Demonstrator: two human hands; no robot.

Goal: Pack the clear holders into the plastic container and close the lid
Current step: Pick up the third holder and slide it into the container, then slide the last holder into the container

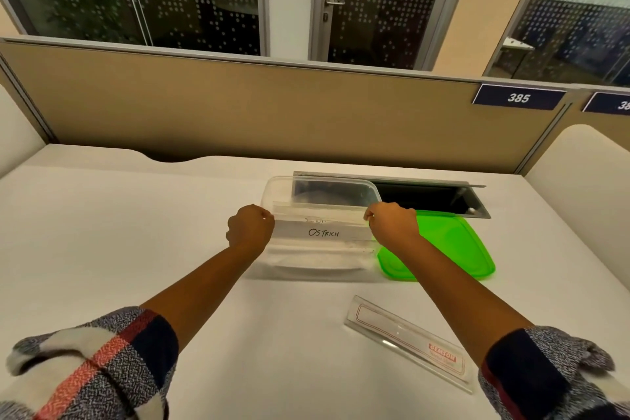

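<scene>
A clear plastic container (283,187) stands open on the white desk. Over its near rim I hold a clear holder (322,232) with a card reading "OSTRICH". My left hand (250,228) pinches the holder's left end and my right hand (392,227) pinches its right end. At least one more clear holder seems to lie inside the container under it. The green lid (453,249) lies flat on the desk, to the right of the container. Another clear holder (409,341) with a red-bordered label lies on the desk near my right forearm.
An open cable hatch (433,196) with a raised metal flap is set into the desk behind the container and lid. A tan partition (272,112) runs along the desk's far edge, with white dividers on both sides.
</scene>
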